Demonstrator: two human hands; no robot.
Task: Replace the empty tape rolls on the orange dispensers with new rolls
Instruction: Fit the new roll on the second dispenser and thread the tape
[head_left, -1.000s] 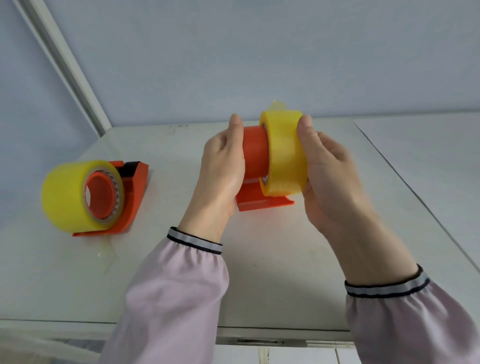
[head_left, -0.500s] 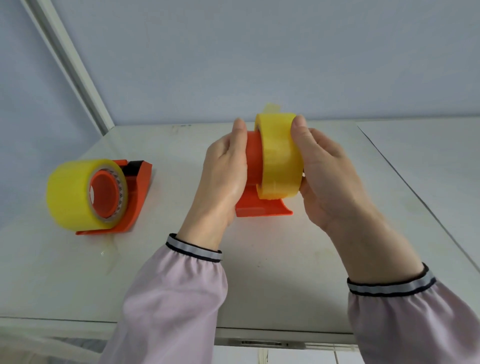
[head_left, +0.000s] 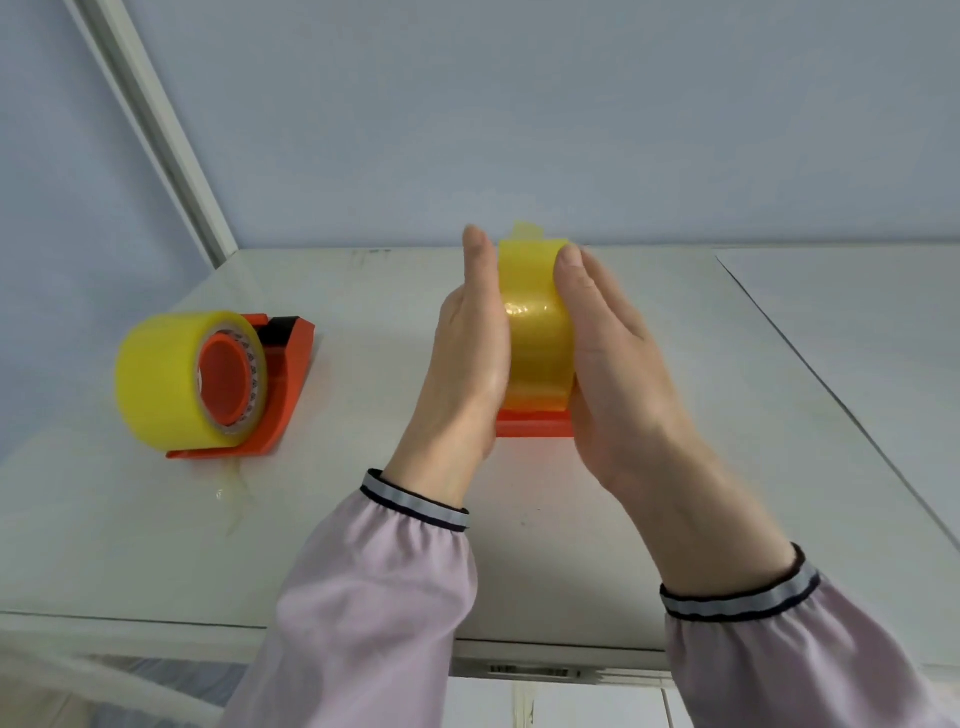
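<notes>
A yellow tape roll (head_left: 537, 332) sits on an orange dispenser (head_left: 535, 427) at the middle of the white table (head_left: 519, 545). My left hand (head_left: 467, 358) lies flat against the roll's left side, and my right hand (head_left: 618, 374) presses flat on its right side, so the roll is squeezed between both palms. The dispenser's hub is hidden by my hands; only its base shows below the roll. A second orange dispenser (head_left: 283, 379) with a full yellow roll (head_left: 166, 379) lies on the table to the left, apart from both hands.
A loose strip of clear tape (head_left: 236, 493) lies on the table in front of the left dispenser. The wall runs close behind the table. A seam (head_left: 831, 395) separates this table from another surface on the right. The front edge is near my sleeves.
The roll has slid left over the orange hub, which no longer shows. My fingers have straightened, and both palms now press flat on the roll's sides.
</notes>
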